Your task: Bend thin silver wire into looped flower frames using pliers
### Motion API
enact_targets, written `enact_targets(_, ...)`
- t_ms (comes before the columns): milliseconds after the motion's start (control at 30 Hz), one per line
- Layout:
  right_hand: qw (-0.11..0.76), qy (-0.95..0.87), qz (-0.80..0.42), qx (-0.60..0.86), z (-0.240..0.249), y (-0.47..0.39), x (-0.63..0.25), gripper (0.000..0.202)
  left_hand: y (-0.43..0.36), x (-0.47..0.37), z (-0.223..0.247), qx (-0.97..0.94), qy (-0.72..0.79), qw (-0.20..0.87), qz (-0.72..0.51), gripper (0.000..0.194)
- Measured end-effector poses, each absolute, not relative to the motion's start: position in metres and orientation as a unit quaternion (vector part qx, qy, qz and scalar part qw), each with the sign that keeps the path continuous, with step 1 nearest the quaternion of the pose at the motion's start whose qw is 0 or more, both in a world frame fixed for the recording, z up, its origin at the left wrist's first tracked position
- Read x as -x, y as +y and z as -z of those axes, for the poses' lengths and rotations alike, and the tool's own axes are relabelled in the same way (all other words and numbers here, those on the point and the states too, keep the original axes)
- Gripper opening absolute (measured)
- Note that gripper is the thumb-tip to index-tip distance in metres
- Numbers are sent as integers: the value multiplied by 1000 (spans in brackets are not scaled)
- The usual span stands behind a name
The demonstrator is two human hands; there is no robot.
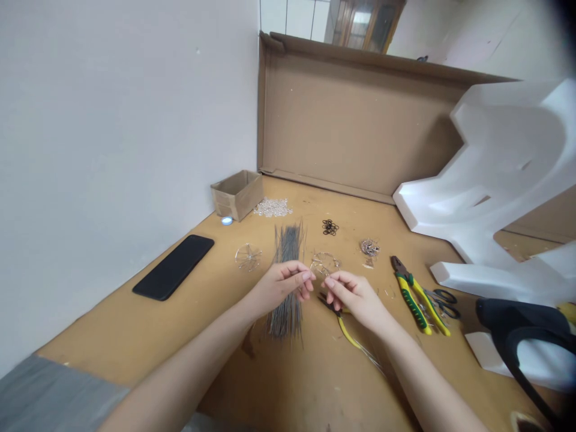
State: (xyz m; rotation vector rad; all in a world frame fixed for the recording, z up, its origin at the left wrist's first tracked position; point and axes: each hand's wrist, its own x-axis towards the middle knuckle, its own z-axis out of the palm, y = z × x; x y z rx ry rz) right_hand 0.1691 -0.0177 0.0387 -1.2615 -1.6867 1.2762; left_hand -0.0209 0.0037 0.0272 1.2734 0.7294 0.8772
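Observation:
My left hand [288, 281] is closed in a pinch over the bundle of thin grey metal wires [288, 321]. Opposite it, my right hand [348, 291] pinches too, with a small gap between the two sets of fingertips. Whatever the fingers hold is too fine to make out. A thin wire ring [324, 262] shows just beyond the fingertips; I cannot tell whether it is held or lies on the table. Partly under my right hand are small yellow-handled pliers [345, 330]. A spoked wire piece [248, 257] lies left of the bundle.
Right are large green-yellow pliers [416, 297], scissors [445, 302] and white foam [508, 162]. Black rings [330, 227], a coiled wire cluster [369, 247] and clear beads [273, 207] lie farther back. A small cardboard box [238, 195] and black phone [174, 267] stand left.

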Motion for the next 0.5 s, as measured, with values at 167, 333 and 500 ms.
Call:
enact_targets(167, 297, -710, -399, 499, -43, -22, -167, 28, 3, 19, -26, -569, 322, 646, -394, 26)
enact_targets(333, 289, -719, -384, 503, -40, -21, -166, 31, 2, 16, -26, -579, 332, 626, -404, 26)
enact_targets(500, 278, -730, -344, 521, -38, -20, -165, 34, 3, 14, -20, -592, 317, 616, -412, 26)
